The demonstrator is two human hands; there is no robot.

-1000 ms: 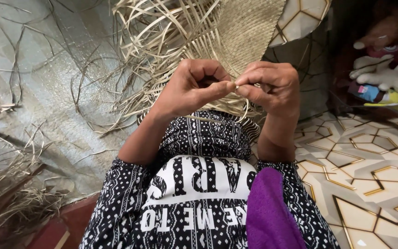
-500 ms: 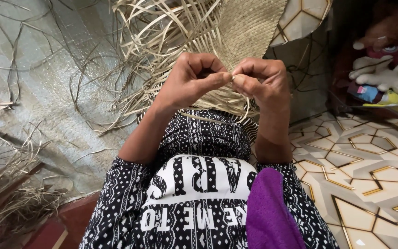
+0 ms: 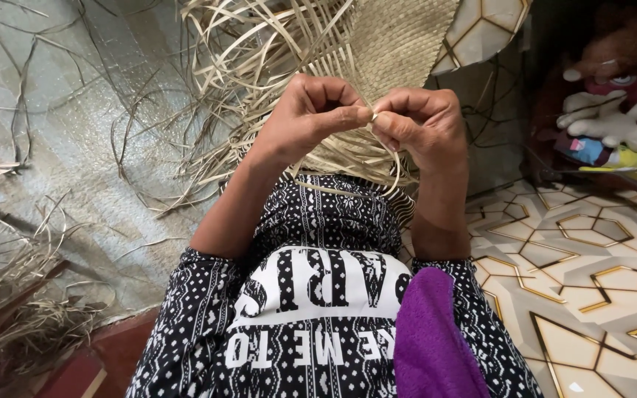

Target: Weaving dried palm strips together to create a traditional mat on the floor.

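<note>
Both hands raised together over the lap, knuckles up; left hand (image 3: 311, 118) and right hand (image 3: 418, 121) meet at the fingertips, each pinched shut on the same thin pale strip (image 3: 372, 116), which shows only as a short bit between thumb and forefinger; its further run cannot be told among the other strands. Directly beyond the hands lies a half-woven straw mat (image 3: 399, 40), tight weave at upper right, loose unwoven strands (image 3: 259, 66) fanning out to the left and toward the person. Under it a grey woven ground sheet (image 3: 60, 147); dry straw bundle (image 3: 9, 295) at lower left edge. Person's black-and-white patterned top (image 3: 311, 309) fills the lower middle; purple cloth (image 3: 433, 339) over the right knee. Patterned floor tiles (image 3: 591, 280) at right; soft toys (image 3: 613, 118) well apart, upper right.
</note>
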